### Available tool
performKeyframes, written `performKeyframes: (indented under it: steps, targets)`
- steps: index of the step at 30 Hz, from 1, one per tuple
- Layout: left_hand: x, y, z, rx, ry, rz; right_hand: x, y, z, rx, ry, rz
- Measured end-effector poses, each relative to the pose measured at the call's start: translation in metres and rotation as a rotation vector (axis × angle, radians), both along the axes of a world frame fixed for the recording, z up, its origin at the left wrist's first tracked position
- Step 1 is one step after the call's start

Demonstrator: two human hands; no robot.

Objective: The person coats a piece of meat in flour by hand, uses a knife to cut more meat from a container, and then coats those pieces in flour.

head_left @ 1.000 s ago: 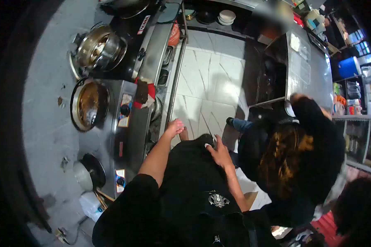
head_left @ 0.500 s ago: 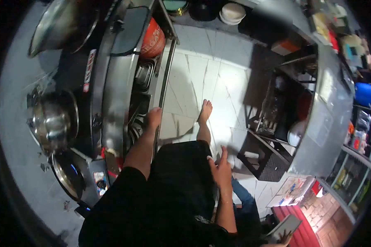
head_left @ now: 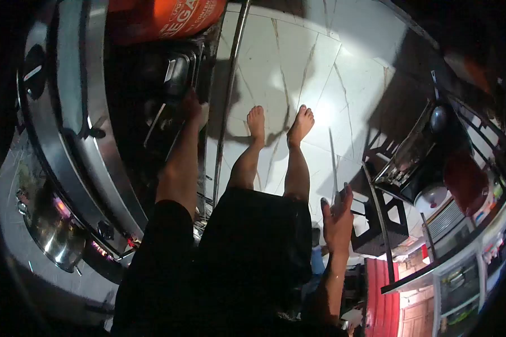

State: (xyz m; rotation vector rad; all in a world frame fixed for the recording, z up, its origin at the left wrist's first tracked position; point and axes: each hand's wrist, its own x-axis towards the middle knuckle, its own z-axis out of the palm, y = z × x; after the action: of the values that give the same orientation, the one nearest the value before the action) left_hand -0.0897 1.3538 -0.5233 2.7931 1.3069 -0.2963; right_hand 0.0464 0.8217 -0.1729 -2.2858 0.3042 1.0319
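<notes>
My left hand (head_left: 195,110) reaches into the dark shelf space under the steel counter. It is close to a metal pan (head_left: 180,73), and its fingers are too shadowed to show whether they touch or hold anything. Out to the right, my right hand (head_left: 338,226) hangs over the floor with thumb and fingers apart. I see nothing gripped in it. A thin grey line runs up from its fingertips, and I cannot make out what it is.
An orange container (head_left: 168,22) with white lettering stands beyond the pan. A shiny pot (head_left: 56,238) sits at left on the stove side. At right are a black stool (head_left: 379,224), a rack (head_left: 410,151) and a red slatted surface (head_left: 379,297). My bare feet (head_left: 301,126) are on white tiles.
The view has moved nearer the lower shelf and the orange container. My left hand has gone deeper into the shelf beside the pan. My right hand has spread out further to the right.
</notes>
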Motion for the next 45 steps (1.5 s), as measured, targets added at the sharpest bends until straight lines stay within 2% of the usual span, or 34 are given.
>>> performKeyframes:
  steps: [1,3,5,8,11,14,17,20,23,26,29,32,34,35,36,37,39,41,42,44,45]
  targets:
    - [-0.005,0.007,-0.005,0.137,0.050,-0.146,0.002,0.001,-0.001,-0.026,0.045,0.016]
    - [-0.014,0.003,-0.003,0.213,0.111,-0.188,0.000,0.002,-0.002,-0.030,0.064,0.040]
    - [0.036,-0.034,0.066,0.113,0.117,0.014,-0.001,0.003,-0.005,-0.026,0.040,0.065]
    - [0.045,-0.047,0.085,0.081,0.020,0.069,0.000,0.001,-0.006,-0.013,0.054,0.050]
    - [0.080,-0.074,0.140,0.031,0.100,0.177,0.012,0.004,0.007,-0.019,0.121,0.008]
    - [0.083,-0.078,0.153,0.021,0.134,0.134,0.011,0.000,0.014,-0.004,0.089,0.002]
    - [0.044,-0.054,0.126,-0.041,-0.182,0.029,0.012,-0.003,0.023,-0.003,0.105,0.005]
    - [0.041,-0.042,0.121,0.120,-0.019,0.105,0.011,-0.001,0.031,0.014,0.088,0.001]
    - [0.043,-0.052,0.148,0.090,-0.147,0.117,0.007,-0.001,0.032,0.014,0.115,0.003]
    - [0.046,-0.054,0.162,0.052,-0.182,0.240,0.005,0.002,0.034,0.020,0.110,0.016]
    - [0.052,-0.062,0.191,0.051,-0.107,0.258,0.011,0.010,0.044,0.035,0.178,-0.005]
    - [0.022,-0.036,0.174,0.311,-0.286,-0.134,0.005,0.009,0.039,0.101,0.090,-0.022]
    - [0.033,-0.043,0.188,0.130,-0.305,0.060,0.007,0.012,0.036,0.107,0.074,0.007]
    - [0.039,-0.046,0.194,0.039,-0.313,0.154,0.007,0.014,0.032,0.110,0.067,0.019]
    - [0.035,-0.041,0.187,0.101,-0.309,0.036,0.002,0.015,0.017,0.158,0.034,0.022]
    - [0.022,-0.032,0.173,0.164,-0.303,-0.083,0.009,0.025,0.014,0.200,0.134,-0.032]
    - [0.017,-0.028,0.166,0.168,-0.375,-0.146,-0.005,0.040,-0.026,0.493,-0.029,-0.049]
    - [0.027,-0.039,0.182,0.054,-0.527,-0.034,-0.007,0.068,-0.056,0.437,0.005,0.148]
    - [0.028,-0.039,0.188,-0.007,-0.536,0.027,-0.010,0.085,-0.072,0.482,0.040,0.157]
    - [0.032,-0.038,0.196,-0.130,-0.557,0.150,-0.020,0.132,-0.106,0.738,0.126,0.047]
    - [0.035,-0.039,0.199,-0.092,-0.488,0.252,-0.024,0.156,-0.122,0.811,0.159,0.028]
